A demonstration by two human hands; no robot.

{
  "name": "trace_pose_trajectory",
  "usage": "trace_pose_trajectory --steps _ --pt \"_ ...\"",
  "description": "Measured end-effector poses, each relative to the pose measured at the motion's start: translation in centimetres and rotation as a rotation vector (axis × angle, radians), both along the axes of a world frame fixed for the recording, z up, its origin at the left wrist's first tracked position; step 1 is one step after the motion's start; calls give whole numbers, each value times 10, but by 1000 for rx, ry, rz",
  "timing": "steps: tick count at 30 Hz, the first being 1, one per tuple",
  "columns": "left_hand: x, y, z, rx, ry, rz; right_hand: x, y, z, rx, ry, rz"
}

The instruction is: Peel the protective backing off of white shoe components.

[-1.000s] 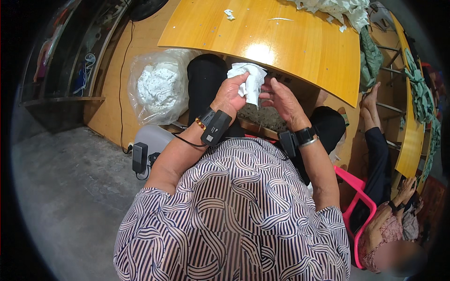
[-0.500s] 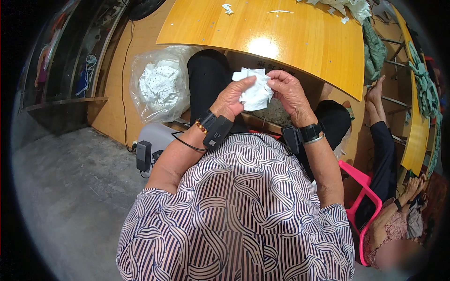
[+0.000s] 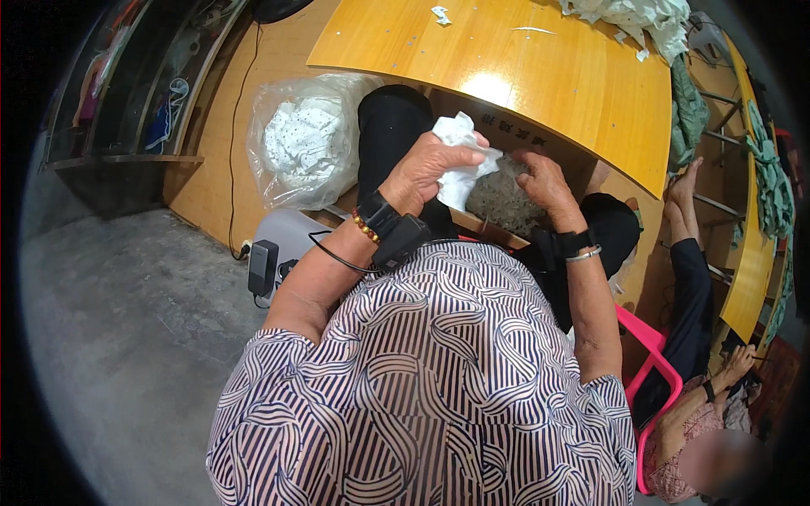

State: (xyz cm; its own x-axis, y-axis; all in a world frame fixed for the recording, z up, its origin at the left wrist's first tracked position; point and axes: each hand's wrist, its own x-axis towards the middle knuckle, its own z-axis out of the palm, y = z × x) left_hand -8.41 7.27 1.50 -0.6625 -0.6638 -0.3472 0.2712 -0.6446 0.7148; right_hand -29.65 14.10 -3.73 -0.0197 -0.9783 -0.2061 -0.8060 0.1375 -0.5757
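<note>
A crumpled piece of white cloth (image 3: pixel 458 184) hangs from my left hand (image 3: pixel 419 173), pinched between the thumb and fingers. Part of it sticks up above the fingers. To its right, my right hand (image 3: pixel 547 184) is apart from the cloth, with thumb and fingers curled together; whatever they may hold is too small to make out. Below both hands, between my knees, lies a heap of small grey speckled bits (image 3: pixel 504 202) in an open wooden compartment under the table edge.
The yellow wooden table (image 3: pixel 405 42) in front carries white scraps (image 3: pixel 440 15) and a white heap (image 3: pixel 633 15) at its far right. A clear plastic bag (image 3: pixel 299 143) of white pieces stands left of my knee. At right, another person sits near a pink chair (image 3: pixel 651 354).
My right hand has let go of the white cloth and moved right and slightly down. The cloth, now in my left hand alone, has crumpled. The view has shifted a little.
</note>
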Motion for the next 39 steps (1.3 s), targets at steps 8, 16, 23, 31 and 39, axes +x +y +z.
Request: trace_pose_trajectory --steps 8,16,23,31,39 --pt "-2 5 -3 -103 -135 -137 31 -7 53 48 -921 -127" --pt "2 0 -14 47 -47 -139 28 -8 44 100 -935 -121" --pt "2 -1 -20 104 -47 -75 -14 4 -15 76 -417 -46" --pt "-1 1 -17 -72 -140 -224 22 -4 32 -130 -564 -50" --pt "-7 10 -27 -265 -329 -407 53 -16 52 -248 -449 47"
